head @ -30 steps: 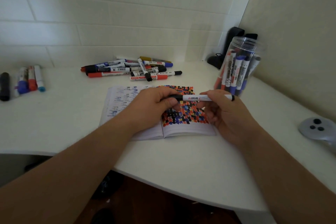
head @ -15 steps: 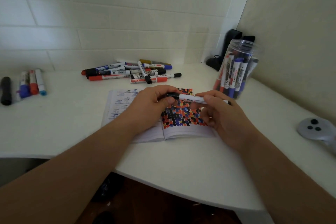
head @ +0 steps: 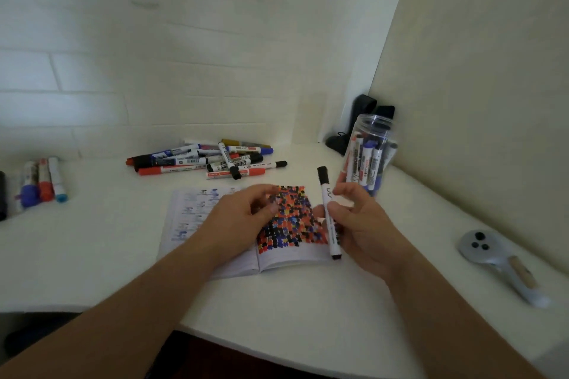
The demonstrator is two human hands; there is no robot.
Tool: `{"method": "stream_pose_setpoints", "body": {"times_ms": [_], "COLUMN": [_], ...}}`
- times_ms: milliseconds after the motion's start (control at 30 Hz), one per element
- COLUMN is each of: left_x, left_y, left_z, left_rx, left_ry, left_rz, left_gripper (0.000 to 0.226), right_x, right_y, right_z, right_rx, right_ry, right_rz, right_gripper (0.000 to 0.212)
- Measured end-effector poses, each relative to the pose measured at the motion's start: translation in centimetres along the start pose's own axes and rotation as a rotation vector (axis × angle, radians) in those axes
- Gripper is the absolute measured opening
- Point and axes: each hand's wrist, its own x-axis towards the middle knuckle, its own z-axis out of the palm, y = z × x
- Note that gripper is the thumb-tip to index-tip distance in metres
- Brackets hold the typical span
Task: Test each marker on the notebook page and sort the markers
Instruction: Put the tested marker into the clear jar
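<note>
— What crowds us? — A clear jar point(head: 368, 157) of markers right of centre, a loose pile point(head: 209, 160) above the notebook point(head: 286, 224).
— Hands? — Our right hand point(head: 363, 224) pinches the black-capped marker point(head: 328, 212); our left hand point(head: 243, 218) rests relaxed on the page. Bare tabletop point(head: 308, 301) lies below.

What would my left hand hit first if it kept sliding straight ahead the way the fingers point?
Probably nothing soon: the left hand points up-right across the notebook, and beyond it looks like bare desk between the marker pile and the jar. Depth is unclear.
</note>
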Motion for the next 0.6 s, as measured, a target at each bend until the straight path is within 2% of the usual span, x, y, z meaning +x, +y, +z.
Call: {"method": "stream_pose_setpoints", "body": {"times_ms": [100, 133, 233, 333, 400, 467, 600], "left_x": [0.0, 0.0, 0.0, 0.8, 1.6, 2.1, 2.5], "left_y": [0.1, 0.2, 0.3, 0.0, 0.0, 0.2, 0.1], "left_z": [0.2, 0.3, 0.2, -0.1, -0.6, -1.2, -1.6], "left_rx": [0.097, 0.112, 0.119, 0.164, 0.138, 0.066, 0.042], "left_ry": [-0.033, -0.039, -0.07, -0.19, -0.28, -0.336, -0.371], "left_rz": [-0.002, -0.002, -0.011, -0.053, -0.095, -0.132, -0.139], "left_gripper": [0.017, 0.016, 0.017, 0.022, 0.028, 0.031, 0.033], "right_x": [1.0, 1.4, 2.9, 4.5, 5.8, 7.0, 8.7], "right_y": [-3.6, -5.3, -10.8, -15.5, -17.0, -17.3, -15.2], "right_z": [-1.6, -2.0, -3.1, -4.6, -6.0, -7.1, -8.8], "right_rx": [-0.081, -0.125, -0.247, -0.487, -0.664, -0.797, -1.119], "right_ry": [0.087, 0.117, 0.304, 0.551, 0.636, 0.632, 0.507], "right_rz": [-0.104, -0.157, -0.369, -0.561, -0.645, -0.656, -0.523], "right_gripper": [0.064, 0.07, 0.069, 0.07, 0.068, 0.068, 0.066]}}
